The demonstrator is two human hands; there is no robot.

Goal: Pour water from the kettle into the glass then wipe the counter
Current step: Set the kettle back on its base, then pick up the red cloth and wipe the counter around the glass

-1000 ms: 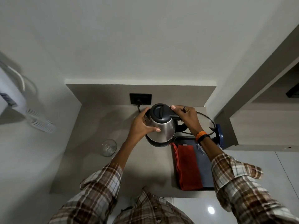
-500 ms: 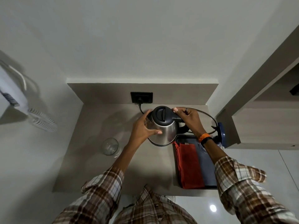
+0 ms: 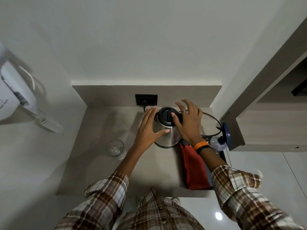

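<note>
Kettle [image 3: 167,130]: stood upright at the desk's [image 3: 106,171] back, plugged into the wall socket [image 3: 146,99]. Left hand [image 3: 149,130], spread open, touched its steel side; right hand [image 3: 189,123], fingers splayed, lay over the handle, gripping nothing. Glass [image 3: 115,148]: empty-looking, well to the kettle's left, path unobstructed. Red cloth [image 3: 194,168]: on tray [image 3: 223,156], right.
</note>
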